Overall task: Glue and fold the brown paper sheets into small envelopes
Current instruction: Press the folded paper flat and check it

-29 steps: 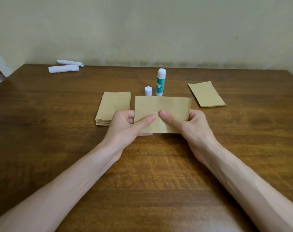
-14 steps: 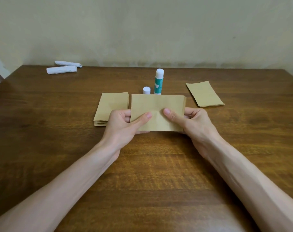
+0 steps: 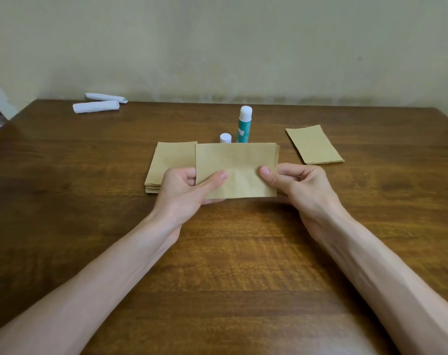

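Note:
A folded brown paper sheet [image 3: 237, 165] is held up just above the wooden table [image 3: 217, 265]. My left hand [image 3: 184, 190] pinches its left side, thumb on the front and fingers behind. My right hand [image 3: 297, 185] pinches its right edge the same way. Behind my left hand lies a stack of brown sheets [image 3: 166, 162]. A finished brown envelope [image 3: 313, 144] lies flat at the right. An uncapped green glue stick [image 3: 244, 125] stands upright behind the held sheet, with its white cap [image 3: 225, 137] beside it.
Two rolled white paper bundles [image 3: 97, 106] lie at the table's far left corner. A pale wall [image 3: 217, 47] runs along the table's far edge. Wooden table surface stretches in front of my arms.
My thumbs have slid apart along the held sheet, from near its middle toward its two sides. The sheet stays raised in both hands.

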